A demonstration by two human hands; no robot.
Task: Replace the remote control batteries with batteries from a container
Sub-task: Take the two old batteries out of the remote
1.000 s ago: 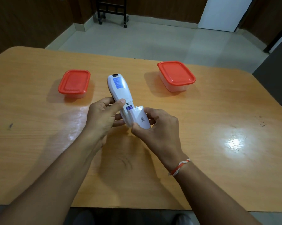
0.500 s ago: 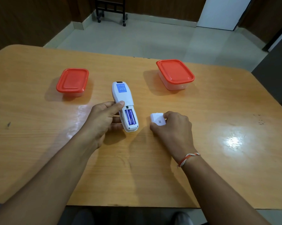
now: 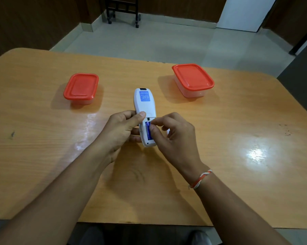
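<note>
Since half a second ago, our right hand (image 3: 174, 137) has left the small white battery cover on the table and come across to the remote's open battery bay, while the remote itself has barely shifted.

From left to right, we see a light wooden table (image 3: 43, 156) with a small clear container under a red lid (image 3: 81, 86) at far left. Our left hand (image 3: 121, 131) comes next, its fingers curled around the lower half of the white remote control (image 3: 144, 106), thumb pressed on the back, holding it face down with its blue label (image 3: 144, 96) turned up and its top end pointing away from us. The remote sits at the centre of the table, between the two containers and nearer to us than either.

In the uncovered bay we see one blue battery (image 3: 148, 132). Our right hand's thumb and forefinger are bent over the bay's right side, fingertips (image 3: 151, 123) touching the battery area; whether they actually pinch a battery we cannot tell. Behind this hand, a sliver of the white battery cover (image 3: 167, 132) shows on the table. A red and white thread band (image 3: 200, 179) circles the right wrist. At far right stands a larger clear container with a red lid (image 3: 193, 77).
</note>
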